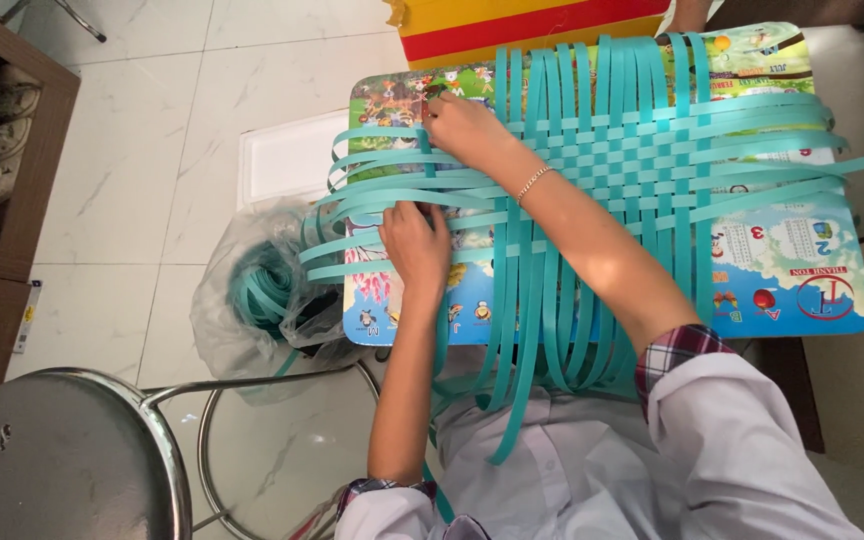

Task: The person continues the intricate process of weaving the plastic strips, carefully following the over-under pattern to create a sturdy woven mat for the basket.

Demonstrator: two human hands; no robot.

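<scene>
Both hands press on a half-woven mat of teal plastic strips (642, 150): the right hand (464, 125) pinches a strip at the weave's loose edge, and the left hand (414, 243) lies with fingers curled over the long loose strips. The lattice lies on a colourful picture table (802, 270), its free ends hanging over the near edge. Beside the table, a clear plastic bag (242, 300) holds coiled teal strip.

The strips (652, 150) I weave are all one teal, crossing in a plain checker pattern. Under them my table top (802, 280) is a bright cartoon print, blue along its near edge. My cuffs (677, 350) are red-and-navy plaid, my shirt (742, 450) white. Beyond the far edge sits a red-and-yellow striped box (512, 25).
</scene>
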